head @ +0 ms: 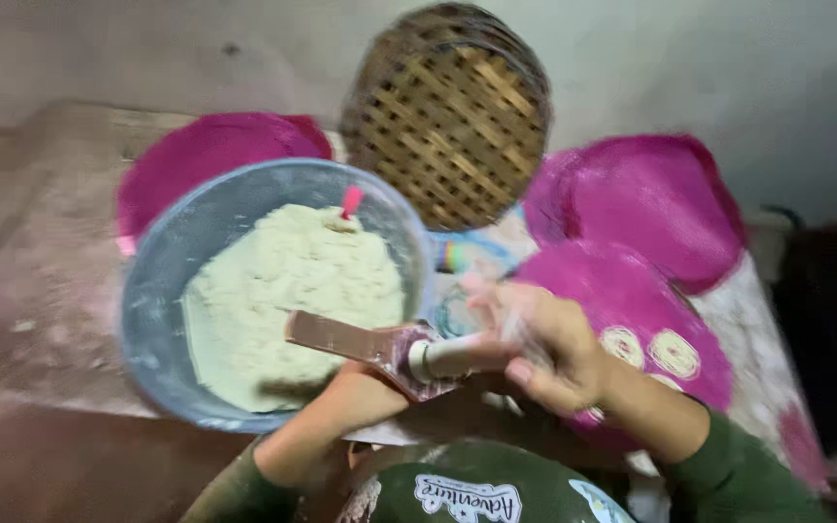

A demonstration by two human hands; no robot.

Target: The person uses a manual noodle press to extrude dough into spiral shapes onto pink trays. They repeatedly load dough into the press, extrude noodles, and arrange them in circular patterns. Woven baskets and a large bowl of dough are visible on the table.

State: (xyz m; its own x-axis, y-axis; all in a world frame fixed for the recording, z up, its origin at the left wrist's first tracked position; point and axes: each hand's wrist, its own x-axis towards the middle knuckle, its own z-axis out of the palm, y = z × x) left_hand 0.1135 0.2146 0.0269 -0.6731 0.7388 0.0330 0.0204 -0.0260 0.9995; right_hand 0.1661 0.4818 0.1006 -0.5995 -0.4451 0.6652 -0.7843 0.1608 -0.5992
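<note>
A large blue-grey bowl holds a mound of pale dough with a small pink stick standing in its far side. My left hand is at the bowl's near rim and grips a brownish press-like tool whose flat end reaches over the dough. My right hand is closed around the tool's pale cylindrical end. The picture is blurred, so finer detail of the tool is unclear.
Magenta round plates lie right of the bowl, the near plate bearing pale spiral pieces. Another magenta plate sits behind the bowl. A woven bamboo basket leans on the wall. A dusty table extends left.
</note>
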